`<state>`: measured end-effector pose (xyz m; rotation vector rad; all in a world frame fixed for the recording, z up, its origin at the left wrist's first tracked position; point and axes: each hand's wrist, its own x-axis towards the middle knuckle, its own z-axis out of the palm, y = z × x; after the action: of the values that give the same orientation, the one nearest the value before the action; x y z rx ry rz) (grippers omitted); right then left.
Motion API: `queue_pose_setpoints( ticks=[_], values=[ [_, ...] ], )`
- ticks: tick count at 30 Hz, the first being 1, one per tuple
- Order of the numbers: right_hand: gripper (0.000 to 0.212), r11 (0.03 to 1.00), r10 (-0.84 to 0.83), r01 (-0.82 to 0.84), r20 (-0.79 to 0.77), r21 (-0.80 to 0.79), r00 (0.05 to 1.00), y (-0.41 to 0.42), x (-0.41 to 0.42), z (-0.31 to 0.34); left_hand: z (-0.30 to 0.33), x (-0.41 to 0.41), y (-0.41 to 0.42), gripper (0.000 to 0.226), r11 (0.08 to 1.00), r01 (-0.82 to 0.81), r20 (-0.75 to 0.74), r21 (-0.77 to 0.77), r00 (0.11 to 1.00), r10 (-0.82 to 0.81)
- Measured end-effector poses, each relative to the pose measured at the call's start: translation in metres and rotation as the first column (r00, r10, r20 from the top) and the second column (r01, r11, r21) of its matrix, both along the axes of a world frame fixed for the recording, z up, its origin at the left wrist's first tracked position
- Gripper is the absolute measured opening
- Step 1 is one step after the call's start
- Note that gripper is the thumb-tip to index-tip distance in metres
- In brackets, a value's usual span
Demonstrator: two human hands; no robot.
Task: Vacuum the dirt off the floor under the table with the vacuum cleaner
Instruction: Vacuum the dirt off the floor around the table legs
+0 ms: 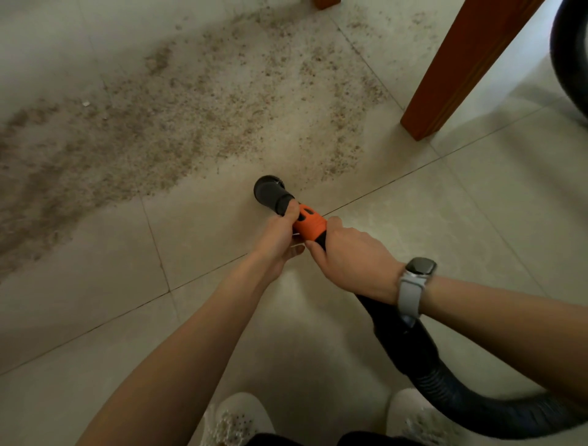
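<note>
A broad band of brown dirt (178,108) lies on the pale tiled floor (95,318), running from the far right down to the left edge. The vacuum's black round nozzle (270,192) points down at the floor just short of the dirt's near edge. Behind it comes an orange handle piece (310,224), then the black ribbed hose (445,382). My left hand (280,237) grips the joint between nozzle and orange piece. My right hand (353,259), with a watch on the wrist, grips the hose end just behind the orange piece.
A reddish-brown wooden table leg (458,67) stands to the right of the dirt, and another leg's foot (324,3) shows at the top edge. A dark round object (572,57) fills the top right corner. My white shoes (238,420) are at the bottom.
</note>
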<state>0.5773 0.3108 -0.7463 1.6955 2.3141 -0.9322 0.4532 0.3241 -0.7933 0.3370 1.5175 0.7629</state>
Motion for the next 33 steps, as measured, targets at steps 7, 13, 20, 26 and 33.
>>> queue_pose_setpoints(
  ticks=[7, 13, 20, 26, 33],
  values=[
    [0.039, 0.999, -0.051, 0.050, -0.075, -0.017, 0.996, 0.036, -0.031, -0.012, 0.000, -0.031, 0.038, 0.035, 1.000, -0.003, -0.066, -0.004, 0.998, 0.003],
    [0.044, 0.998, -0.060, 0.061, -0.109, 0.007, 0.992, 0.060, -0.050, -0.029, 0.000, -0.045, 0.058, 0.037, 1.000, -0.009, -0.084, -0.001, 0.996, 0.008],
    [0.037, 0.998, -0.063, 0.063, -0.054, -0.007, 0.997, 0.034, -0.019, -0.011, 0.001, -0.016, 0.038, 0.044, 0.999, 0.034, -0.099, -0.005, 0.994, -0.034],
    [0.032, 0.998, -0.053, 0.054, 0.017, -0.040, 0.998, -0.005, 0.015, 0.002, 0.002, 0.018, -0.001, 0.042, 0.999, 0.039, -0.057, -0.022, 0.998, -0.040],
    [0.031, 0.997, -0.069, 0.071, 0.069, -0.034, 0.995, -0.021, 0.036, 0.013, 0.004, 0.038, -0.014, 0.043, 0.997, 0.032, 0.044, -0.075, 0.999, -0.028]
  ],
)
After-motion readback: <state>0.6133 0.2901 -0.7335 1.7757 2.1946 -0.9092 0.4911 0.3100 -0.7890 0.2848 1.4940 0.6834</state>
